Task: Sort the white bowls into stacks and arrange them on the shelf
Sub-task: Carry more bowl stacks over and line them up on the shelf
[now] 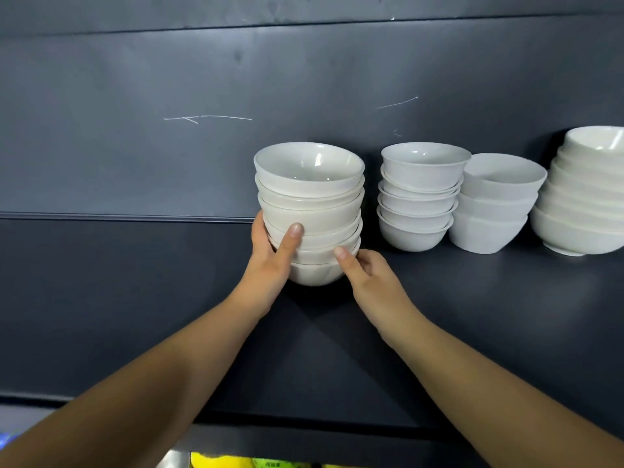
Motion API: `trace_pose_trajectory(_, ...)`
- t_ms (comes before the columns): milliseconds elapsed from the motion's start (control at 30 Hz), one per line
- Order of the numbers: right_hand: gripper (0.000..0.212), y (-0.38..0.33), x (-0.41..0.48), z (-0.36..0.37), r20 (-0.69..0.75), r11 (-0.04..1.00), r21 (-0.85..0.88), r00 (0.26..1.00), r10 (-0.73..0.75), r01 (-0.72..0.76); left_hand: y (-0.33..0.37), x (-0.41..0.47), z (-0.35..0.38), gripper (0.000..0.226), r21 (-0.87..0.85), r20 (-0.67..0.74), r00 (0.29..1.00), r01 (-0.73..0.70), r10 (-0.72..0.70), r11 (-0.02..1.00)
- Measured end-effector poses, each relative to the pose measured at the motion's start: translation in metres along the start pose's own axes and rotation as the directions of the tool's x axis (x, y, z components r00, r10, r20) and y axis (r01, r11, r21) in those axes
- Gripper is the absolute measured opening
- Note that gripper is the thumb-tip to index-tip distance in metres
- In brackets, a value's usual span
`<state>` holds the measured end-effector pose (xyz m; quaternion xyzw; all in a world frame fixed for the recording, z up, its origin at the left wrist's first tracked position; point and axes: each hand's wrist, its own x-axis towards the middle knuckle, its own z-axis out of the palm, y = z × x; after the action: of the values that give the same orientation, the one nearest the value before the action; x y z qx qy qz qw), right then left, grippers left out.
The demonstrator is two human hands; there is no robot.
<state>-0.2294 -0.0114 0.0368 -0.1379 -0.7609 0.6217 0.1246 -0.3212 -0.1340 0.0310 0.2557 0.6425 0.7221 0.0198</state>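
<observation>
A stack of several white bowls (pixel 309 201) stands on the dark shelf (pixel 135 298), left of the other stacks. My left hand (pixel 270 261) grips its lower left side, thumb up across the front of the bowls. My right hand (pixel 366 275) holds the lower right side, thumb against the second-lowest bowl. The fingers behind the stack are hidden. To the right stand a stack of smaller bowls (pixel 420 197), a short stack of three tilted bowls (pixel 494 204) and a tall stack of wide bowls (pixel 586 194) cut off by the frame's edge.
The dark back wall (pixel 202 79) rises right behind the stacks. The shelf's front edge (pixel 304 420) runs across the bottom. Below it, yellow and green packaging (pixel 236 462) shows. Bare shelf surface stretches to the left of the held stack.
</observation>
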Motion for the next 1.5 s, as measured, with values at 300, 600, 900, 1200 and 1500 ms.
trace_pose_trajectory(300,0.07,-0.009,-0.011,0.001,-0.078,0.992,0.044,0.991,-0.111,0.115,0.003,-0.01,-0.018,0.111,0.041,0.03,0.999,-0.033,0.031,0.999)
trace_pose_trajectory(600,0.079,-0.032,0.028,0.0,0.063,0.914,0.17,0.921,-0.384,0.369,0.007,-0.004,-0.024,0.115,0.079,0.055,0.994,-0.098,0.094,0.992)
trace_pose_trajectory(900,0.068,-0.026,0.029,0.001,0.019,0.885,0.23,0.908,-0.419,0.404,0.005,0.001,-0.027,0.115,0.079,0.092,0.992,-0.098,0.09,0.992)
trace_pose_trajectory(1200,0.086,-0.036,0.033,0.002,0.025,0.877,0.23,0.898,-0.44,0.423,0.022,0.005,-0.018,0.102,-0.029,0.089,0.973,-0.213,0.215,0.977)
trace_pose_trajectory(1500,0.066,-0.037,0.037,0.002,-0.024,0.852,0.219,0.875,-0.483,0.476,0.029,0.014,-0.018,0.091,-0.018,0.115,0.952,-0.283,0.283,0.959)
